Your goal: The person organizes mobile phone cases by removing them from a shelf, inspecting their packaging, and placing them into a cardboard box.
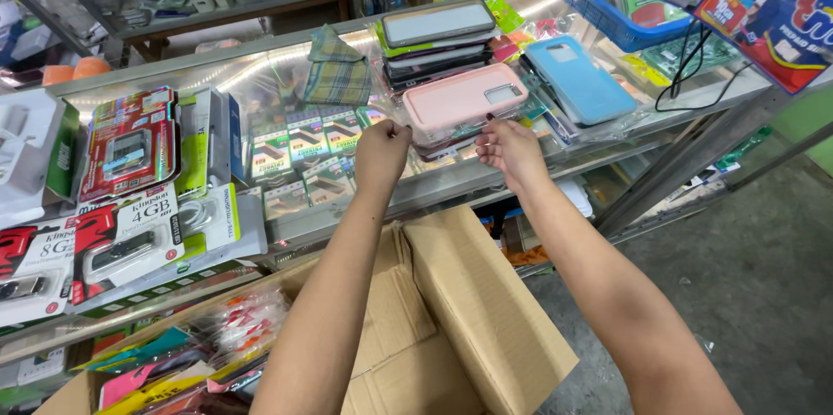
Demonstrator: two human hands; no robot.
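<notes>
On the glass bench point(607, 133), both my hands, left hand point(380, 154) and right hand point(510, 150), pinch the near edge of a pink phone case point(460, 98); light, slippery wrap, so I'd grip the sides.

Left hand point(380, 154) and right hand point(510, 151) pinching the near edge of a pink phone case point(464, 97) in clear wrap on a glass counter point(260, 76), stacked phone cases point(434, 42) behind, open cardboard box point(460, 311) below
</notes>
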